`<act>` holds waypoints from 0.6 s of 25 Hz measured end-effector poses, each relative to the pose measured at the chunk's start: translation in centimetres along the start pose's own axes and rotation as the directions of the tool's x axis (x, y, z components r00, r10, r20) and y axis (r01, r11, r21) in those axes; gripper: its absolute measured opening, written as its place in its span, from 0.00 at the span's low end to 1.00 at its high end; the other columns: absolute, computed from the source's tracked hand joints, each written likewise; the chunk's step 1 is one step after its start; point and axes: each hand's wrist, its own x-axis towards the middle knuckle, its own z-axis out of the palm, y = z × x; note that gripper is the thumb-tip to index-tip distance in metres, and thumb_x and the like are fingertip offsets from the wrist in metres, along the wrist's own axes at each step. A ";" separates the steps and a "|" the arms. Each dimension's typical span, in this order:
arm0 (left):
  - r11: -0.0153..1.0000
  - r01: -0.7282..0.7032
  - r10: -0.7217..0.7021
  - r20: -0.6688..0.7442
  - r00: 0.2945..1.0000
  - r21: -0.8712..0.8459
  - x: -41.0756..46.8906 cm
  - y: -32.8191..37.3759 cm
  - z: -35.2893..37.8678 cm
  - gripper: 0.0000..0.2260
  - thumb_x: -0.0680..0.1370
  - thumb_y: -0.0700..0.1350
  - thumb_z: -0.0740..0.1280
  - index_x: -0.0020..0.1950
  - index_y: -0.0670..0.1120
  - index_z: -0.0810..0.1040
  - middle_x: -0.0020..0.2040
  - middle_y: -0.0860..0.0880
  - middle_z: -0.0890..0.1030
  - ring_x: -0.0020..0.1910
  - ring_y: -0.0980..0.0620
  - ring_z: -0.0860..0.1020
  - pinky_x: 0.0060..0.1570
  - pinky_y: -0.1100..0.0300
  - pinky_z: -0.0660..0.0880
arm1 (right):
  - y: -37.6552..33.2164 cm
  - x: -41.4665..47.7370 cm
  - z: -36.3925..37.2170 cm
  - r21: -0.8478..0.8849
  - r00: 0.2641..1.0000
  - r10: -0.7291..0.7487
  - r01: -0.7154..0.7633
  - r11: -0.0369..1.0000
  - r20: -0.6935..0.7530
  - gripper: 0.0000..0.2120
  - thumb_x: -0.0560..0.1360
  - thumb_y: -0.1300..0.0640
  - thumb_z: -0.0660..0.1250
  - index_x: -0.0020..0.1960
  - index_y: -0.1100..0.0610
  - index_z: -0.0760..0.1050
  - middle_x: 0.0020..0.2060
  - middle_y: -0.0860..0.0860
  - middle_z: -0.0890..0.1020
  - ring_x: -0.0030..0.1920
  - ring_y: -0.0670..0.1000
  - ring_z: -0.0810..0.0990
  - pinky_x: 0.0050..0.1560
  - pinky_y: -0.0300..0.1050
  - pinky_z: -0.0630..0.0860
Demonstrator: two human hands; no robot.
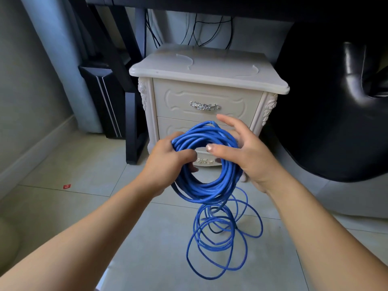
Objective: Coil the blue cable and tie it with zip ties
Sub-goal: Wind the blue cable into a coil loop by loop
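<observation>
A blue cable (206,192) is partly wound into a thick coil held up in front of me. My left hand (168,158) grips the coil's upper left side, fingers curled round the bundled strands. My right hand (243,152) is at the coil's right side with fingers spread and fairly straight, thumb pointing left across the ring; whether it touches the strands I cannot tell. The rest of the cable hangs from the coil and lies in loose loops (218,244) on the tiled floor below. Two clear zip ties (184,57) lie on top of the nightstand.
A white two-drawer nightstand (210,97) stands straight ahead. A black leather chair (336,101) fills the right. Left of the nightstand are a black desk leg (134,127) and a dark computer case (105,101). A small red scrap (67,186) lies on the floor.
</observation>
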 end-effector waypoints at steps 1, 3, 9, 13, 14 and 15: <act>0.997 0.016 -0.019 -0.045 0.999 -0.069 0.1 0.0 0.1 0.08 0.63 0.36 0.66 0.41 0.42 0.76 0.31 0.45 0.72 0.29 0.49 0.72 0.39 0.49 0.81 | 0.3 -0.1 0.0 0.070 0.999 0.053 -0.054 0.996 0.013 0.36 0.62 0.48 0.79 0.67 0.42 0.70 0.55 0.47 0.83 0.51 0.48 0.84 0.54 0.49 0.78; 0.978 0.027 -0.057 -0.141 0.988 -0.205 0.3 0.3 0.0 0.05 0.64 0.35 0.65 0.38 0.41 0.74 0.30 0.43 0.70 0.28 0.47 0.70 0.36 0.52 0.79 | 0.9 -0.4 0.5 0.164 0.991 0.135 -0.137 0.977 0.025 0.39 0.61 0.44 0.80 0.69 0.43 0.69 0.57 0.48 0.82 0.52 0.50 0.85 0.52 0.54 0.79; 0.928 0.012 -0.135 -0.306 0.942 -0.372 0.1 0.8 0.5 0.05 0.72 0.33 0.63 0.38 0.42 0.73 0.30 0.44 0.71 0.31 0.45 0.73 0.36 0.55 0.77 | 1.4 -0.4 2.2 0.390 0.982 0.188 -0.171 0.905 -0.006 0.50 0.61 0.49 0.81 0.75 0.42 0.58 0.55 0.51 0.80 0.49 0.53 0.84 0.51 0.60 0.80; 0.913 -0.009 -0.139 -0.332 0.933 -0.409 -0.5 0.5 1.7 0.02 0.73 0.35 0.64 0.43 0.41 0.73 0.32 0.44 0.74 0.30 0.49 0.77 0.35 0.55 0.75 | 1.6 -0.4 3.7 0.365 0.975 0.205 -0.159 0.917 -0.091 0.34 0.67 0.57 0.78 0.69 0.50 0.67 0.52 0.55 0.83 0.50 0.58 0.85 0.51 0.65 0.80; 0.921 0.002 -0.126 -0.293 0.948 -0.390 -0.7 0.3 2.0 0.04 0.72 0.37 0.66 0.46 0.41 0.74 0.34 0.43 0.76 0.33 0.48 0.79 0.39 0.53 0.76 | 1.7 -0.3 3.7 0.385 0.962 0.225 -0.151 0.910 -0.154 0.28 0.69 0.60 0.77 0.65 0.54 0.70 0.50 0.57 0.84 0.48 0.59 0.86 0.50 0.61 0.82; 0.932 0.027 -0.120 -0.237 0.964 -0.361 -0.9 0.1 2.2 0.08 0.71 0.40 0.68 0.48 0.41 0.75 0.36 0.43 0.78 0.36 0.46 0.81 0.44 0.49 0.77 | 1.7 -0.1 3.5 0.406 0.946 0.246 -0.143 0.903 -0.213 0.22 0.70 0.63 0.74 0.62 0.58 0.73 0.46 0.59 0.84 0.46 0.60 0.86 0.50 0.59 0.82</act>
